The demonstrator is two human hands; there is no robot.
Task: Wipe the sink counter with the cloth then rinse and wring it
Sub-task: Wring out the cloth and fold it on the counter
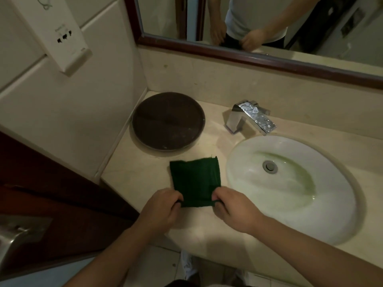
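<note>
A dark green cloth (195, 180) lies folded flat on the beige counter (132, 177), just left of the sink. My left hand (161, 210) pinches its near left corner. My right hand (234, 208) pinches the near right corner. Both hands sit at the counter's front edge, with the cloth stretched between them. The white oval sink (248, 183) is to the right, with a metal drain (270, 166) and a greenish stain in the bowl. A chrome faucet (249, 117) stands behind the sink; no water runs from it.
A round dark brown tray (167, 121) sits on the counter's back left corner. A framed mirror (248, 56) hangs above the backsplash. A white dispenser (62, 38) is on the left wall. A dark wooden door (51, 193) stands at the left.
</note>
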